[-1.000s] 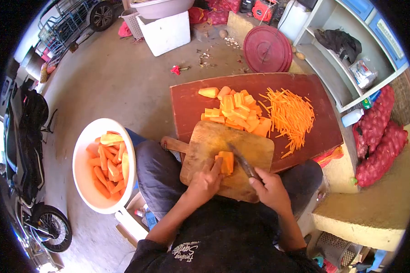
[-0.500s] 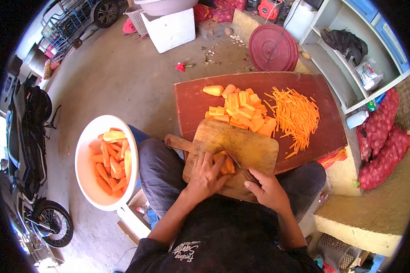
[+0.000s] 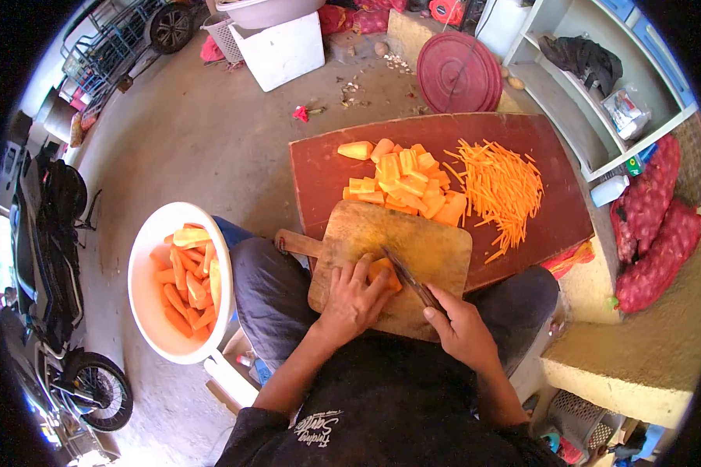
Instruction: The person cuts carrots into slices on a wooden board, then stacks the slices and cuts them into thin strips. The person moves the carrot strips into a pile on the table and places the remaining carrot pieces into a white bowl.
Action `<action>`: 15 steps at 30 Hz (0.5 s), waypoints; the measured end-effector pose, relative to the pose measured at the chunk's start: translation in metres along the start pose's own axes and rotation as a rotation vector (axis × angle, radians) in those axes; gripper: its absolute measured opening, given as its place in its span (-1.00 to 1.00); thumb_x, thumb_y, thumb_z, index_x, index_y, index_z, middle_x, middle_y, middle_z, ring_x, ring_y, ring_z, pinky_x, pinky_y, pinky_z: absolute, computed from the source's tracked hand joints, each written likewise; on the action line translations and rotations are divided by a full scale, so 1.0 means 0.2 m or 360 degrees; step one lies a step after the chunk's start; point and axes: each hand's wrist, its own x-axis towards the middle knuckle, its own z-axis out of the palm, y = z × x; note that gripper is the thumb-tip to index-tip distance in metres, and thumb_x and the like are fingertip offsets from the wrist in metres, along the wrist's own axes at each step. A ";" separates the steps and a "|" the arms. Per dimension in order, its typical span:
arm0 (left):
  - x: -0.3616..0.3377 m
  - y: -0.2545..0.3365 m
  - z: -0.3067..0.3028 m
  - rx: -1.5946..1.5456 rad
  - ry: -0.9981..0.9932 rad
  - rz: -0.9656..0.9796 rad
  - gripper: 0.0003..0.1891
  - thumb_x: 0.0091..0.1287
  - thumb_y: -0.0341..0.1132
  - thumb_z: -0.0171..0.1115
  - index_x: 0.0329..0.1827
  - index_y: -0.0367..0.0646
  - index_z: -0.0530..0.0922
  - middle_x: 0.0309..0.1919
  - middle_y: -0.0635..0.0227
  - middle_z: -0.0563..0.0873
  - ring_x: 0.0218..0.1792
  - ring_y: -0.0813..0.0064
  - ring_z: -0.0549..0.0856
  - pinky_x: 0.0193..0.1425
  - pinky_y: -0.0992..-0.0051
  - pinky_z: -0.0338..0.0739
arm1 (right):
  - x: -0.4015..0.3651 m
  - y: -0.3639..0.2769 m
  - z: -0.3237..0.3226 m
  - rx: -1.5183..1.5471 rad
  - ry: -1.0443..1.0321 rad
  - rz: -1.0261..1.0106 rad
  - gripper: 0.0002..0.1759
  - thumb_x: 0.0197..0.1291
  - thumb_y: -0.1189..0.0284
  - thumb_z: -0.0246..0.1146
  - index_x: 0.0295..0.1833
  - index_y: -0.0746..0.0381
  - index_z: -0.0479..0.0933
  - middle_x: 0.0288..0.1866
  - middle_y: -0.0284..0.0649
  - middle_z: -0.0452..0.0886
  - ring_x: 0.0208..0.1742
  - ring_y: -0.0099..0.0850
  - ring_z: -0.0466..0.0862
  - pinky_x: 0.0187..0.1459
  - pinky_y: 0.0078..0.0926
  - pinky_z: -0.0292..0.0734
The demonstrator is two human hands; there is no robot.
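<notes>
A wooden cutting board (image 3: 428,241) with a handle lies across my lap, overlapping the red table's near edge. My left hand (image 3: 352,300) presses a carrot piece (image 3: 385,275) against the board, its fingers curled over it. In my right hand (image 3: 463,325) is a knife (image 3: 413,282), gripped by the handle, with its blade slanting just right of the piece. Beyond the board, a heap of carrot chunks (image 3: 406,179) and a pile of thin carrot sticks (image 3: 502,191) lie on the red table (image 3: 319,179).
At my left stands a white tub (image 3: 142,311) of peeled carrots (image 3: 187,284). A motorbike (image 3: 58,257) is farther left. Red net sacks (image 3: 654,257) lean by a yellow ledge (image 3: 600,373) at right. A shelf (image 3: 568,109), a red lid (image 3: 459,74) and a white box (image 3: 280,54) stand beyond.
My right hand and the knife have shifted slightly, with the blade now to the right of the carrot piece. My left hand still holds the piece. The whole view has shifted a little.
</notes>
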 end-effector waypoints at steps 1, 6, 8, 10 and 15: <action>0.00 0.00 0.00 0.0055 -0.0024 0.0017 -0.51 0.40 -0.16 0.49 0.34 -0.10 0.67 0.31 -0.04 0.62 0.16 0.01 0.63 0.17 0.06 0.51 | -0.02 -0.01 0.00 -0.0009 -0.0019 0.0048 -0.48 0.66 0.34 0.26 0.52 0.47 0.49 0.18 0.25 0.77 0.20 0.06 0.82 0.25 -0.19 0.65; 0.03 0.00 -0.01 0.0202 -0.0058 0.0154 -0.56 0.42 -0.16 0.47 0.31 -0.06 0.67 0.31 0.00 0.62 0.17 0.04 0.64 0.16 0.07 0.50 | -0.15 -0.03 0.04 -0.0038 -0.0052 0.0185 -0.46 0.66 0.34 0.28 0.54 0.46 0.47 0.27 0.28 0.74 0.29 0.14 0.78 0.30 -0.16 0.65; 0.03 0.00 -0.02 0.0211 -0.0082 0.0157 -0.56 0.41 -0.16 0.48 0.31 -0.07 0.67 0.30 0.02 0.62 0.18 0.04 0.64 0.16 0.07 0.51 | -0.19 -0.05 0.03 -0.0029 -0.0052 0.0213 -0.45 0.66 0.34 0.26 0.56 0.44 0.45 0.29 0.29 0.72 0.30 0.17 0.77 0.31 -0.14 0.65; 0.04 0.00 -0.02 0.0201 -0.0108 0.0150 -0.55 0.40 -0.17 0.48 0.31 -0.07 0.67 0.30 0.04 0.62 0.20 0.04 0.64 0.16 0.07 0.51 | -0.21 -0.08 0.02 -0.0030 -0.0082 0.0260 -0.45 0.66 0.35 0.26 0.58 0.42 0.43 0.30 0.29 0.71 0.32 0.19 0.76 0.31 -0.12 0.65; 0.04 -0.02 -0.01 0.0120 -0.0117 0.0170 -0.51 0.38 -0.22 0.48 0.36 -0.10 0.66 0.31 0.03 0.61 0.24 0.02 0.63 0.21 0.05 0.51 | -0.21 -0.11 0.01 -0.0010 -0.0155 0.0361 -0.45 0.66 0.36 0.24 0.60 0.36 0.40 0.25 0.32 0.69 0.30 0.26 0.73 0.25 -0.06 0.67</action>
